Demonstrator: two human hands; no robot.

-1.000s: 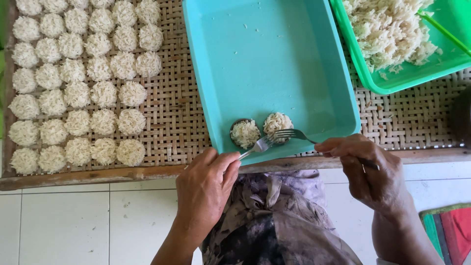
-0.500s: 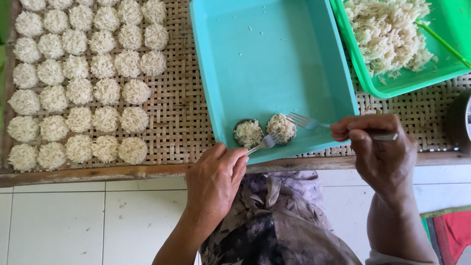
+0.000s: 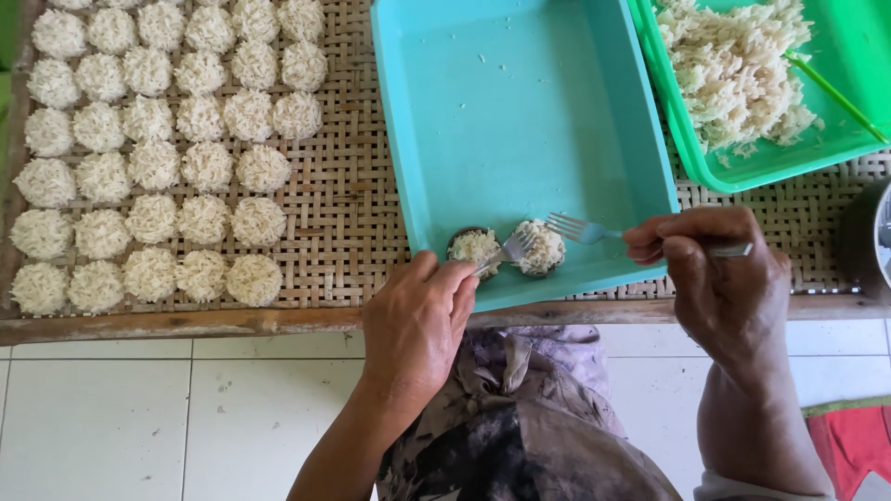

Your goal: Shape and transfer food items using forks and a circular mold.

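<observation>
On a woven bamboo worktop (image 3: 343,204) above white floor tiles, the left hand (image 3: 415,325) and right hand (image 3: 710,274) each grip a fork (image 3: 509,250) (image 3: 580,228) over two noodle-filled moulds (image 3: 476,247) (image 3: 538,247) in the turquoise tray (image 3: 520,121), where careless prodding could scatter strands.

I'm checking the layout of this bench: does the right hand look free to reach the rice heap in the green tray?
Probably yes: the right hand holds a fork over the teal tray; nothing blocks the way to the green tray.

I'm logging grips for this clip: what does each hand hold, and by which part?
Each holds a metal fork by its handle: left hand on the left fork, right hand on the right fork, tines toward the noodle-filled moulds.
</observation>
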